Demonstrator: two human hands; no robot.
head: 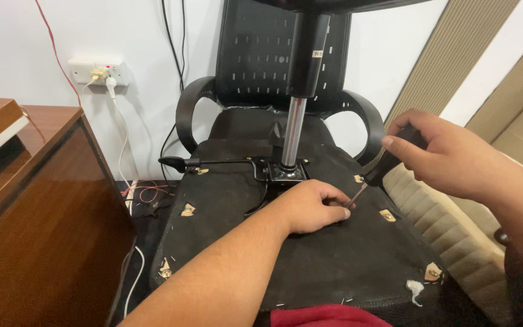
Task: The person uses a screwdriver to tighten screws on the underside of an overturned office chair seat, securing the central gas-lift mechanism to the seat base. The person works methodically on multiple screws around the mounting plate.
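Observation:
A black office chair lies overturned, its seat underside (310, 266) facing up. From a metal mechanism plate (282, 171) at the seat's centre, the chrome gas-lift column (293, 130) rises upward. My right hand (449, 154) grips a black-handled screwdriver (378, 172), tilted, its metal tip pointing down at the seat near my left hand. My left hand (311, 204) rests on the black fabric just right of the plate, fingers curled beside the screwdriver tip; whether they pinch a screw is hidden. A black lever (213, 161) sticks out left from the plate.
A brown wooden cabinet (37, 206) stands close on the left. A white wall socket (99, 71) with plugs and cables hangs behind. The chair's backrest (255, 54) and armrests (189, 115) lean at the wall. A ribbed beige panel (449, 224) lies on the right. Red cloth (328, 316) shows at the bottom.

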